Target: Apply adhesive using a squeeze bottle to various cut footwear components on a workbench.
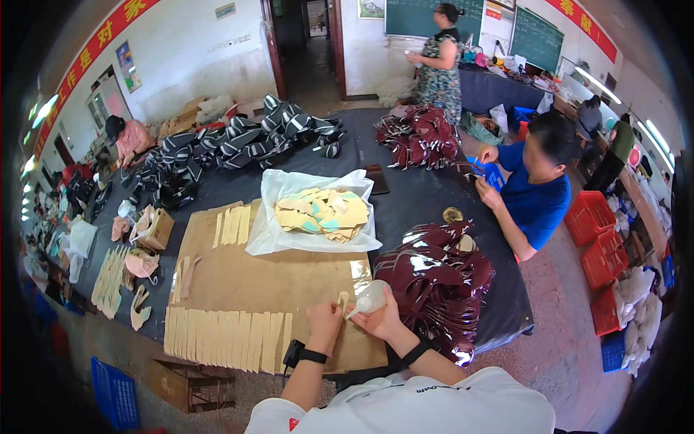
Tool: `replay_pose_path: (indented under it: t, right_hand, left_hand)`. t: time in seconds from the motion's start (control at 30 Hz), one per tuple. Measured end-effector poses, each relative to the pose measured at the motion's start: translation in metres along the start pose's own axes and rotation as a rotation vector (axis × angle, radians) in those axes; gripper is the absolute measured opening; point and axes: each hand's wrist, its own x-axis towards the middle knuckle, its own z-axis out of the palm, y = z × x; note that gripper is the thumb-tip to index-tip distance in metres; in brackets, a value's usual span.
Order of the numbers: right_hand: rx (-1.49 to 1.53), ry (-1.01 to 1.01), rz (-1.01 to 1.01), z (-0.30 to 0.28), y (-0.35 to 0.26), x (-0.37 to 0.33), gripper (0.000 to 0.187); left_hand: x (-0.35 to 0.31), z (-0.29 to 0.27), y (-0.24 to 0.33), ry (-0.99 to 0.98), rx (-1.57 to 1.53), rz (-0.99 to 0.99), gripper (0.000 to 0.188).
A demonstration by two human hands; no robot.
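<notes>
Between the fingers of my left hand (323, 319) is one end of a small cream strip (343, 298), held up over a brown board (235, 283). My right hand (380, 321) is wrapped round a white squeeze bottle (373, 296), whose thin nozzle points down and left, close to the strip. Along the board's near edge lies a row of cream strips (224, 338), side by side. More strips (233, 225) lie at its far left. Beyond my hands, a white plastic sheet (269, 189) carries a heap of cream and pale green pieces (322, 214).
Glossy maroon pieces (434, 278) are piled right of my hands. Across the table, a person in blue (536, 192) handles pieces. Black-and-white striped pieces (238, 137) fill the far left. A phone (376, 179) lies behind the sheet. Red crates (603, 253) stand at the right.
</notes>
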Motion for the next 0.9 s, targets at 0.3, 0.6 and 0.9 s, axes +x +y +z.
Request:
replay_pose_path:
  t: [0.3, 0.6, 0.9]
  right_hand:
    - [-0.197, -0.054, -0.020, 0.000, 0.013, 0.023, 0.072]
    - [-0.341, -0.072, -0.059, 0.007, -0.002, 0.029, 0.071]
    - [-0.282, -0.050, -0.083, 0.017, -0.013, 0.026, 0.079]
  left_hand:
    - [-0.025, -0.006, 0.001, 0.018, -0.415, -0.238, 0.021]
    - [-0.039, -0.028, 0.018, 0.464, -1.091, -0.369, 0.023]
    - [-0.076, -0.130, 0.011, 0.510, -2.078, -0.318, 0.027]
